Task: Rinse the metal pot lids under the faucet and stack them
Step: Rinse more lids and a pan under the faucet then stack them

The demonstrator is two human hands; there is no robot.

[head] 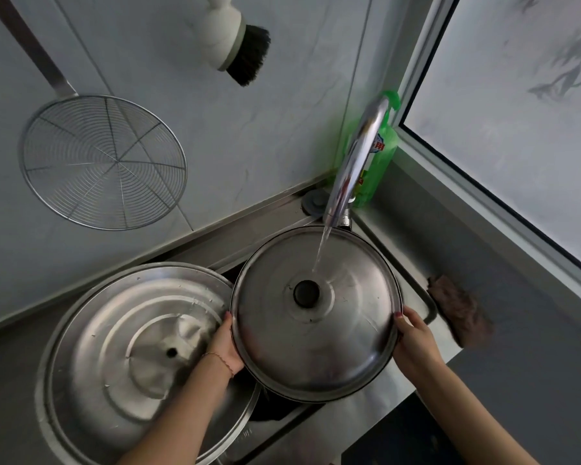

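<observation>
A round metal pot lid (332, 347) with a dark knob in its middle is held over the sink, dome side up. My left hand (223, 347) grips its left rim and my right hand (415, 340) grips its right rim. The chrome faucet (356, 162) runs a thin stream of water onto the lid just above the knob. To the left lies a larger metal lid (121, 337), inner side up, resting on the counter and partly over the sink; my left forearm crosses it.
The sink rim (426, 303) shows at the right, with a brown rag (460, 310) beside it. A green detergent bottle (379, 162) stands behind the faucet. A wire skimmer (103, 162) and a brush (235, 41) hang on the wall. A window sill runs along the right.
</observation>
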